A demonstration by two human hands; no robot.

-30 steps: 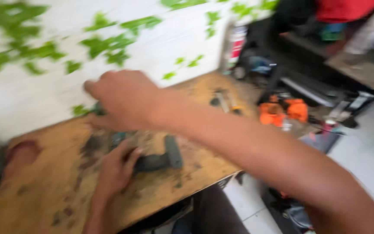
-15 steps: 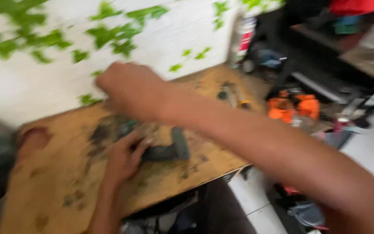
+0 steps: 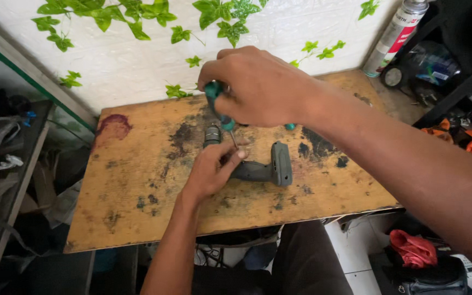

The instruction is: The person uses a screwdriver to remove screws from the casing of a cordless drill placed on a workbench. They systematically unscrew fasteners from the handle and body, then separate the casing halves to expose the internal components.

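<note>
**Two hands, one drill, one screwdriver**

We see a grey drill (image 3: 258, 166) lying flat on its side on the stained wooden worktop (image 3: 137, 186), near the middle. Lying down like that, it cannot roll or tip.

The left hand (image 3: 211, 169) rests on the drill's body, with fingers pressed on it and not wrapped all the way round. It looks like it is there to keep the drill from sliding.

The right hand (image 3: 258, 87) is above it, closed tight around the green handle of a screwdriver (image 3: 219, 112). The thin metal tip points down at the drill, just by the left fingers (we cannot tell if it sits in a screw).

At the back stands a white wall with green leaves (image 3: 99, 16) on it. A spray can (image 3: 394, 35) stands at the far right corner, well away from the hands.
</note>
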